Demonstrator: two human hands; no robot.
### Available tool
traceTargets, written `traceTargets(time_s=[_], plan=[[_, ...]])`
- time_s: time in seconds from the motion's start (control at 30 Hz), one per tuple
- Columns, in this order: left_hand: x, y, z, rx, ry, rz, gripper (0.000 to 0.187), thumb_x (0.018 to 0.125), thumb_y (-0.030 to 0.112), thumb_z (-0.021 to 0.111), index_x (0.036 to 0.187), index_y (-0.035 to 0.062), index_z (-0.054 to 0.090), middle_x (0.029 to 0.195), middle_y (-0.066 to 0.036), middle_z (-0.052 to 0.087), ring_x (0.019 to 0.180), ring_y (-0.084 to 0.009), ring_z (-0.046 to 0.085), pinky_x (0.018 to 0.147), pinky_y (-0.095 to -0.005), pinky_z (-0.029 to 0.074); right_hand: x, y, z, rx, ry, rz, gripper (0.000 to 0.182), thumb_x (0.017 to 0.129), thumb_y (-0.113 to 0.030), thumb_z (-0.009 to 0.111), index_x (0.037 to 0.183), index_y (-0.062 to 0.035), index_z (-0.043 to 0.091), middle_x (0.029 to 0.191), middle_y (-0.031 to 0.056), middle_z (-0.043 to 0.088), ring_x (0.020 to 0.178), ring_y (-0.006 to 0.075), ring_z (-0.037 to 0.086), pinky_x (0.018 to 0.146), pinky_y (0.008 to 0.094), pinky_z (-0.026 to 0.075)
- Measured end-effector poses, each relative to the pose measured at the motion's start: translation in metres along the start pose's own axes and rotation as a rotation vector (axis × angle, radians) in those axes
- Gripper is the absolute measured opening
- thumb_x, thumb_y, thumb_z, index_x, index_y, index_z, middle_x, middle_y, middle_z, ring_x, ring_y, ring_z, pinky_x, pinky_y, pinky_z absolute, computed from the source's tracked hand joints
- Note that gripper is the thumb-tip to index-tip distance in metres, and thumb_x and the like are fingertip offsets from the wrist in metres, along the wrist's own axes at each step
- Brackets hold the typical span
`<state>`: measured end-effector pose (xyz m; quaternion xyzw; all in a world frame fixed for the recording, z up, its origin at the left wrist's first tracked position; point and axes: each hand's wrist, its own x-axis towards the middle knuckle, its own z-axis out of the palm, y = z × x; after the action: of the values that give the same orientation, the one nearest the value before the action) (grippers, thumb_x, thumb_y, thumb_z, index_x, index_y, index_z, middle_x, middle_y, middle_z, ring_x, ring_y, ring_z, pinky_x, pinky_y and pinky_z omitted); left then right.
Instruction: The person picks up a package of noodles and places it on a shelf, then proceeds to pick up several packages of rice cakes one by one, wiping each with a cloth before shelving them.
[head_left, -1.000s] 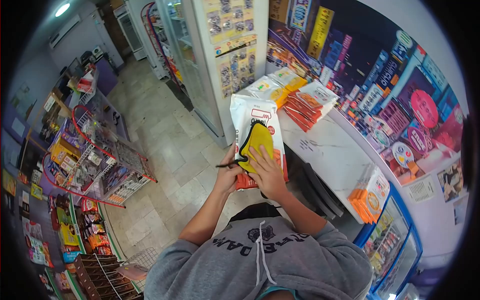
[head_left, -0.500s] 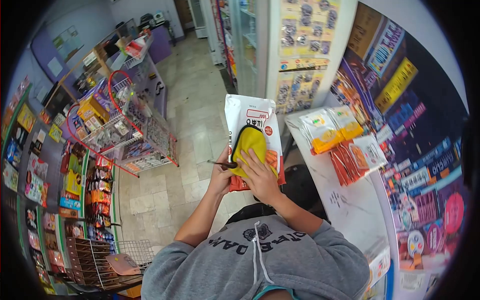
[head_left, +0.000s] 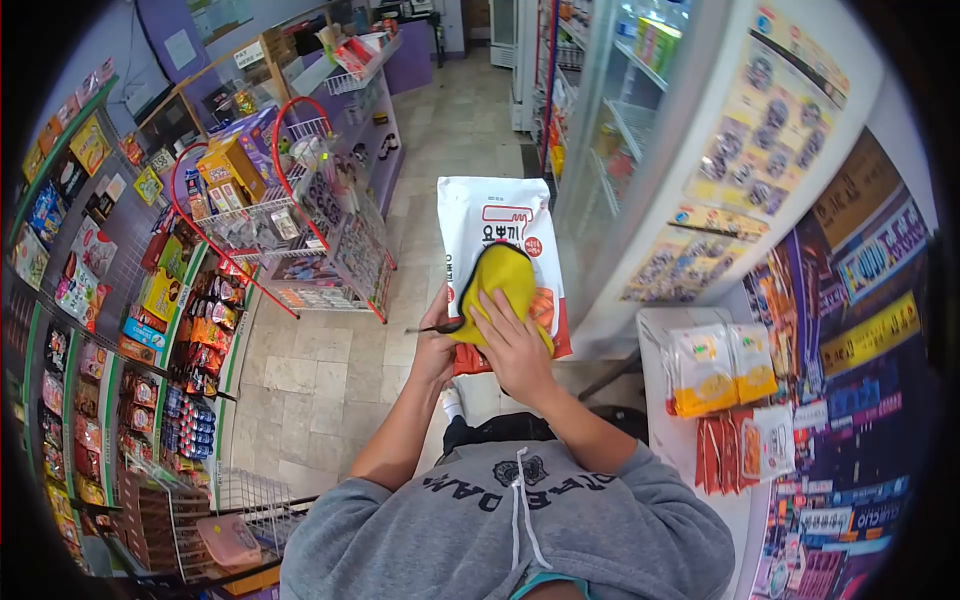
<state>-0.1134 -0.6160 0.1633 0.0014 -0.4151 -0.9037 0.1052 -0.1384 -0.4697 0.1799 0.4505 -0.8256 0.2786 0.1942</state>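
Note:
I hold a white and red food pouch (head_left: 465, 212) upright in front of my chest, its printed face towards me. My left hand (head_left: 434, 345) is closed round the pouch's lower left edge, its fingers mostly hidden behind it. A yellow cloth (head_left: 503, 272) with a black border lies against the front of the pouch. My right hand (head_left: 513, 350) presses this cloth onto the pouch, fingers extended over it. A thin dark strip sticks out to the left from the cloth, beside my left hand.
On the right, a white table (head_left: 655, 330) bears yellow-white packs (head_left: 700, 370) and red-white packs (head_left: 745, 450). A glass-door fridge (head_left: 625, 130) stands ahead right. Ahead left is a red-framed wire rack (head_left: 340, 240); snack shelves (head_left: 170, 300) line the left, with a wire basket (head_left: 245, 490) below.
My view has swung to the right and moved along the aisle; the rack and table packs sit further right in view. The right hand and cloth have shifted slightly on the pouch.

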Motion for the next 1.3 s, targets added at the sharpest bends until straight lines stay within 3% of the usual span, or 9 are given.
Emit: traceTargets(time_s=[0.2,0.27,0.3,0.37,0.63,0.83,0.97,1.2,1.3], plan=[[0.097,0.044,-0.069,0.102,-0.095,0.041,0.086,0.055,-0.018,0.047,0.136,-0.0005,0.025,0.136,-0.011,0.036,0.121,-0.0177,0.04,0.097,-0.0307,0.038,0.074,0.118,0.066,0.092,0.245,0.314,0.05,0.082,-0.01,0.053,0.129,-0.0014,0.039,0.133,0.0171,0.038,0.125,0.029,0.036,0.097,0.0348,0.034],[0.127,0.063,-0.082,0.071,-0.119,0.005,0.086,0.056,-0.017,0.047,0.137,0.0004,0.024,0.133,-0.01,0.039,0.117,-0.0174,0.044,0.092,-0.0295,0.042,0.117,0.152,0.071,0.88,0.296,0.602,0.045,0.084,-0.008,0.051,0.127,0.0013,0.039,0.125,0.0142,0.047,0.114,0.0226,0.047,0.093,0.0303,0.039],[0.141,0.067,-0.09,0.07,-0.124,0.007,0.086,0.056,-0.017,0.047,0.137,0.0004,0.024,0.133,-0.01,0.039,0.117,-0.0174,0.044,0.092,-0.0295,0.042,0.138,0.161,0.067,0.877,0.299,0.598,0.045,0.084,-0.008,0.051,0.127,0.0013,0.039,0.125,0.0142,0.047,0.114,0.0226,0.047,0.093,0.0303,0.039],[0.167,0.07,-0.107,0.03,-0.094,-0.072,0.083,0.06,-0.017,0.049,0.137,0.0028,0.025,0.13,-0.01,0.042,0.113,-0.0178,0.047,0.088,-0.0308,0.044,0.169,0.171,0.064,1.524,0.11,0.578,0.043,0.084,-0.009,0.052,0.124,0.0026,0.04,0.117,0.0106,0.051,0.104,0.0151,0.052,0.087,0.0262,0.042],[0.273,0.084,-0.153,0.122,0.081,-0.058,0.05,0.077,-0.007,0.057,0.124,0.0013,0.042,0.11,-0.011,0.056,0.094,-0.0175,0.059,0.078,-0.0293,0.05,0.171,0.193,0.181,1.696,0.188,1.117,0.049,0.086,-0.035,0.051,0.121,-0.0001,0.046,0.114,0.0119,0.055,0.102,0.0193,0.056,0.087,0.0319,0.046],[0.364,0.061,-0.176,0.198,0.018,-0.286,0.054,0.078,-0.004,0.058,0.128,0.0012,0.037,0.11,-0.01,0.056,0.095,-0.0173,0.058,0.079,-0.0309,0.05,0.232,0.233,0.158,1.713,0.43,1.12,0.055,0.09,-0.042,0.04,0.126,-0.0012,0.04,0.125,0.0149,0.047,0.11,0.0244,0.051,0.095,0.0352,0.04],[0.423,0.038,-0.148,0.089,-0.152,-0.462,0.056,0.079,-0.003,0.057,0.129,0.0013,0.032,0.113,-0.013,0.053,0.097,-0.019,0.057,0.08,-0.0331,0.05,0.27,0.307,0.186,1.988,0.37,0.871,0.058,0.089,-0.046,0.04,0.126,-0.0025,0.04,0.124,0.0161,0.048,0.113,0.0267,0.049,0.095,0.0392,0.041],[0.582,0.009,-0.159,0.052,-0.026,-0.483,0.052,0.078,-0.002,0.059,0.125,0.0017,0.036,0.112,-0.016,0.053,0.094,-0.025,0.059,0.077,-0.0388,0.052,0.353,0.392,0.213,2.23,0.319,0.732,0.057,0.088,-0.045,0.042,0.126,-0.0039,0.04,0.126,0.0157,0.046,0.113,0.0281,0.048,0.096,0.0422,0.04],[0.642,0.005,-0.174,0.136,-0.015,-0.384,0.053,0.078,-0.002,0.059,0.125,0.0012,0.035,0.111,-0.017,0.053,0.092,-0.0252,0.06,0.075,-0.039,0.053,0.361,0.458,0.21,2.261,0.336,0.902,0.052,0.088,-0.041,0.044,0.126,-0.0051,0.041,0.126,0.0144,0.046,0.112,0.0272,0.049,0.096,0.0447,0.04]])
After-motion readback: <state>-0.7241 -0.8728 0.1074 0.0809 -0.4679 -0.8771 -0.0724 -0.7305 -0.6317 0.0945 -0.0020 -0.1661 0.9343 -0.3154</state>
